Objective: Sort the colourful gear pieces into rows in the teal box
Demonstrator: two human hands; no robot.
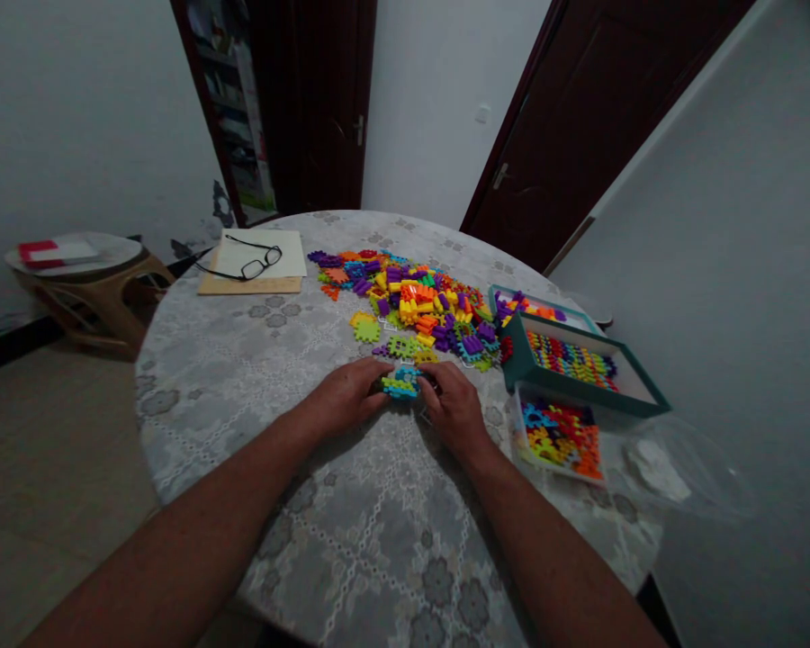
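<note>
Between my two hands, low over the near side of the table, is a small cluster of blue and yellow-green toothed plastic building pieces [402, 384]. My left hand [352, 393] grips its left side with bent fingers. On the right side, my right hand [454, 403] closes on the same cluster, thumb toward me. Just beyond my fingers lie a green toothed piece [400, 346] and a yellow-green square piece [365, 328]. Behind them spreads a heap of mixed purple, orange, yellow and blue pieces [418, 297].
At right stand a dark green box [584, 391] with rows of coloured pieces, a clear tub [521, 436] of pieces, and a clear lid [708, 468]. Another tray [584, 322] sits behind. Glasses [253, 268] rest on paper [293, 247] at left. A wooden stool [101, 301] stands beyond the table.
</note>
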